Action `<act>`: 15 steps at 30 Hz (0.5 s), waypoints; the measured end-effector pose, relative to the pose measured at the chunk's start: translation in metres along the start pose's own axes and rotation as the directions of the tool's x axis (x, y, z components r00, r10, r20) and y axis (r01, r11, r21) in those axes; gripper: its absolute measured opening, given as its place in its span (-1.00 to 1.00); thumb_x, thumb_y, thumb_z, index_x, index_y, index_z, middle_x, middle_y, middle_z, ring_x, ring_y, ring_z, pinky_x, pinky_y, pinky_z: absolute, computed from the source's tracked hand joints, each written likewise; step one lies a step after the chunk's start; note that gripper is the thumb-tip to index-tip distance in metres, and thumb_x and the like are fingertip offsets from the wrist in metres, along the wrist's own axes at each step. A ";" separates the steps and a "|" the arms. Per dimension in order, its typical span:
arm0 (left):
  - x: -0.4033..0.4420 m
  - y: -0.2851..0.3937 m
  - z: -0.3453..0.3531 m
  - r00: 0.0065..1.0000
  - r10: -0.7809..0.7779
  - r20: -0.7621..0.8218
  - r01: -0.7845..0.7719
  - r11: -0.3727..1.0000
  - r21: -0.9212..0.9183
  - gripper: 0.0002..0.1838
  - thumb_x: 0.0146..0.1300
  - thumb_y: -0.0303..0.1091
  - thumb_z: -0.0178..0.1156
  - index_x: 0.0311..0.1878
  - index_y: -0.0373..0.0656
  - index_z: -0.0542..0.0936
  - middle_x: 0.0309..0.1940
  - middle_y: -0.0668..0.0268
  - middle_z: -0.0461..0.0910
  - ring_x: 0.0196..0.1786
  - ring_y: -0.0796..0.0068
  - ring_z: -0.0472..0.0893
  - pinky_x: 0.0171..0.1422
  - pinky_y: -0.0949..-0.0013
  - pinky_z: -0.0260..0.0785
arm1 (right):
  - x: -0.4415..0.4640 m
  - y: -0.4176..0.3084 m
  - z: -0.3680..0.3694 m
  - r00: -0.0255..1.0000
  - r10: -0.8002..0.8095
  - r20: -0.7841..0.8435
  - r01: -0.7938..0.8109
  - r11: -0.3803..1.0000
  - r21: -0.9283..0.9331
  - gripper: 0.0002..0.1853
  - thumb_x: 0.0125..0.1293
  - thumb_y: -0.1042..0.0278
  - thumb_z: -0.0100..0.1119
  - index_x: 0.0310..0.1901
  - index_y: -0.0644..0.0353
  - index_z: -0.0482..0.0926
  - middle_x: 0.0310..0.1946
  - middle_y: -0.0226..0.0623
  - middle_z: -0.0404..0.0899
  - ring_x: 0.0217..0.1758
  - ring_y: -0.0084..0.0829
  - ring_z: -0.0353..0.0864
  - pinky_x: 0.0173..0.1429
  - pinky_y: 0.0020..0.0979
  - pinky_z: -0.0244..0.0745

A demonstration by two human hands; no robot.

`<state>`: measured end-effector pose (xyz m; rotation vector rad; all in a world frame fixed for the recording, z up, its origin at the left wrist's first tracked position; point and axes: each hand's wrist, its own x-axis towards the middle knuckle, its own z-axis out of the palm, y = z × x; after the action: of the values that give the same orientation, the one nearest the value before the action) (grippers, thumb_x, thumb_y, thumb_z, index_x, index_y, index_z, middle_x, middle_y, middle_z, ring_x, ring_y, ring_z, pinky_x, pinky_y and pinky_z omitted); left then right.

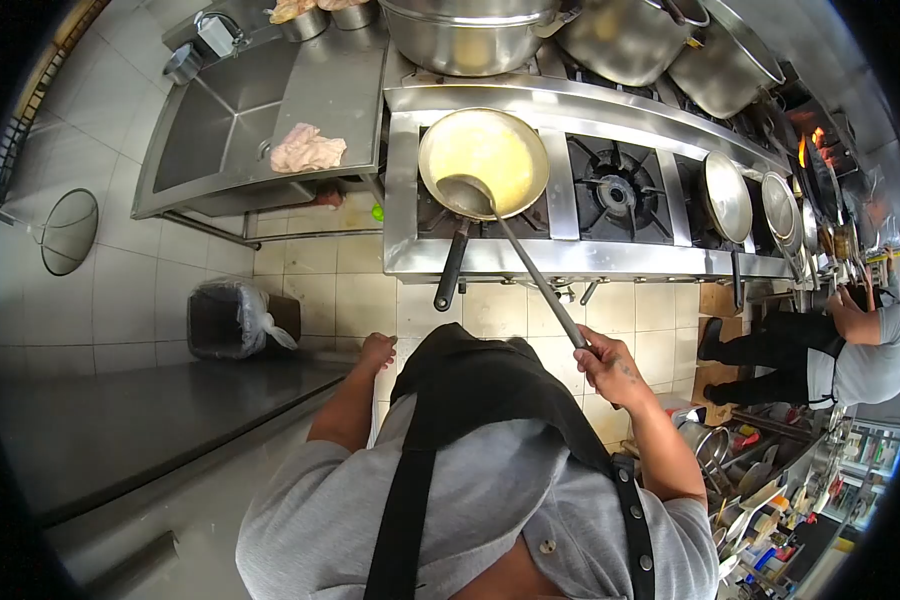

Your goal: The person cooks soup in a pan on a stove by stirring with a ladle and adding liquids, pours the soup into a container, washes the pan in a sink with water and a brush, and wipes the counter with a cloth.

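My right hand (608,367) is wrapped round the end of a long-handled ladle (542,283). The ladle's bowl rests in the near part of a frying pan (448,130), in a pale yellow liquid (495,150). That pan sits on the left burner of the stove, its black handle (454,265) pointing towards me, with neither hand on it. Low on the left, beside my black apron (490,385), my left hand (377,352) is closed with its fingers curled; whatever it may hold is too small to make out.
Large steel pots (470,40) line the back of the stove (410,258). Right of a bare burner (618,194) sits another pan (727,195); flames (818,140) rise farther right. A sink counter (330,85) bears a pinkish cloth (308,150). A person (850,345) stands at right.
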<state>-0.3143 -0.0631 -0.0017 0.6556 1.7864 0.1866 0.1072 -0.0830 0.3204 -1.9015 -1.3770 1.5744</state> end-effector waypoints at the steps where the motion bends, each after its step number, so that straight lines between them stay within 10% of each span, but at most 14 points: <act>1: -0.001 0.002 0.001 1.000 0.016 -0.008 -0.016 1.000 -0.011 -0.71 0.20 -0.14 0.20 -0.22 -0.17 0.45 -0.54 0.23 0.56 -0.64 0.44 0.51 -0.60 0.27 0.36 | 0.004 0.004 0.001 0.999 -0.049 -0.023 0.048 0.996 -0.076 -0.53 0.33 0.36 0.08 0.27 0.20 0.37 -0.58 -0.31 0.44 -0.57 -0.50 0.36 -0.39 -0.43 0.37; 9: -0.011 0.044 0.008 0.980 0.168 0.111 -0.132 0.953 -0.272 -0.55 0.22 0.06 0.21 -0.15 -0.17 0.46 -0.41 0.22 0.59 -0.49 0.40 0.58 -0.48 0.31 0.44 | 0.032 0.035 0.014 0.940 -0.276 -0.202 0.226 0.945 -0.238 -0.57 0.32 0.46 0.09 0.20 0.39 0.39 -0.56 -0.30 0.44 -0.49 -0.52 0.35 -0.31 -0.44 0.38; 15: -0.083 0.174 0.032 0.747 0.419 0.515 -0.001 0.777 -0.630 -0.54 0.32 0.07 0.07 0.00 -0.16 0.46 -0.27 0.19 0.60 -0.38 0.31 0.63 -0.32 0.26 0.50 | 0.057 0.012 0.013 0.892 -0.294 -0.343 0.193 0.934 -0.301 -0.59 0.30 0.40 0.09 0.15 0.35 0.39 -0.39 0.09 0.60 -0.30 0.01 0.63 -0.19 -0.19 0.48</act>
<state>-0.2120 0.0319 0.1351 0.3898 0.8897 0.5991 0.0977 -0.0469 0.2742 -1.9480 -1.6220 0.8765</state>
